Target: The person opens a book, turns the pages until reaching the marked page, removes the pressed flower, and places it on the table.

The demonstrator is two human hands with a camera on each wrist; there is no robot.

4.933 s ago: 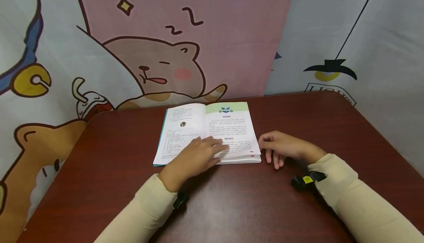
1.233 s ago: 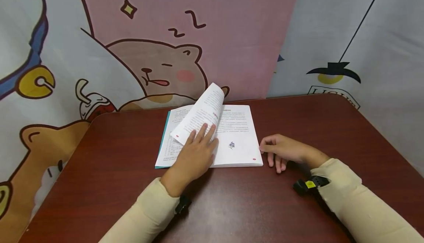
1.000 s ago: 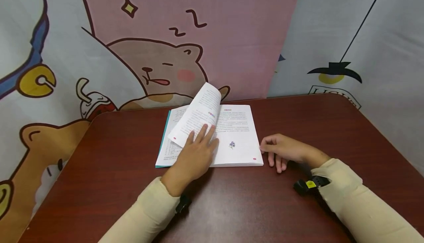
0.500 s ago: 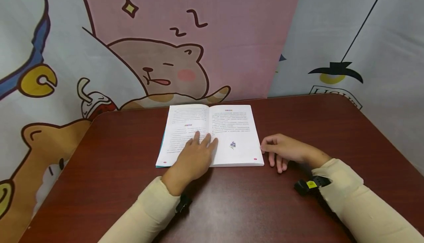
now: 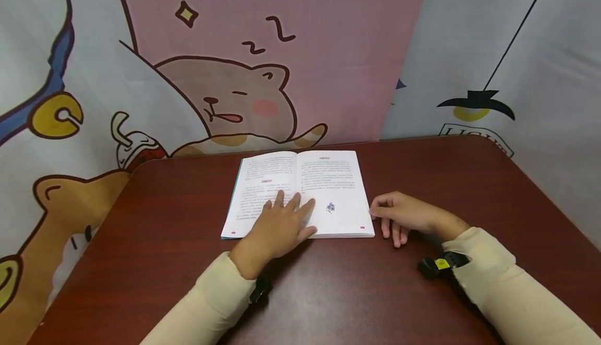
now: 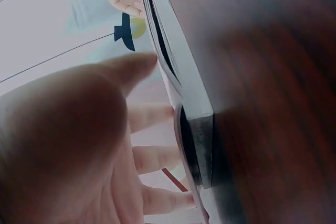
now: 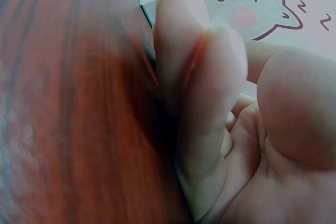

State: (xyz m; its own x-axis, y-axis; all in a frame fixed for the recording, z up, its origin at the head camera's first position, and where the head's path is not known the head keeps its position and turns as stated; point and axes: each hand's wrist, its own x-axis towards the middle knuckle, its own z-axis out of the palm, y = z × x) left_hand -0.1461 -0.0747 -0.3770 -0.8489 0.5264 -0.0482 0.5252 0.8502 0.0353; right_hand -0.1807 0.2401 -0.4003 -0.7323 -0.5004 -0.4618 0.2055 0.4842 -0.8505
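An open book (image 5: pixel 328 178) lies on the brown table, with printed text on both pages and a small flower picture low on the right one. My left hand (image 5: pixel 277 227) rests across the lower middle of the book, fingers spread and straight; in the left wrist view its fingertips (image 6: pixel 181 156) touch the paper. At the book's right edge is my right hand (image 5: pixel 406 212), thumb and index tips meeting at the page edge while the other fingers hang down to the table. In the right wrist view, curled fingers (image 7: pixel 205 93) hide most of the book.
The dark red-brown wooden table (image 5: pixel 155 261) has rounded far corners. Behind it hangs a cloth backdrop (image 5: pixel 347 47) with a sleeping cartoon bear. Both wrists carry dark straps, the right one with a small black device (image 5: pixel 428 266).
The left hand has turned a page from right to left; the half-turned leaf now lies flat. Its fingers and thumb have since spread, while the right hand stays at the right edge.
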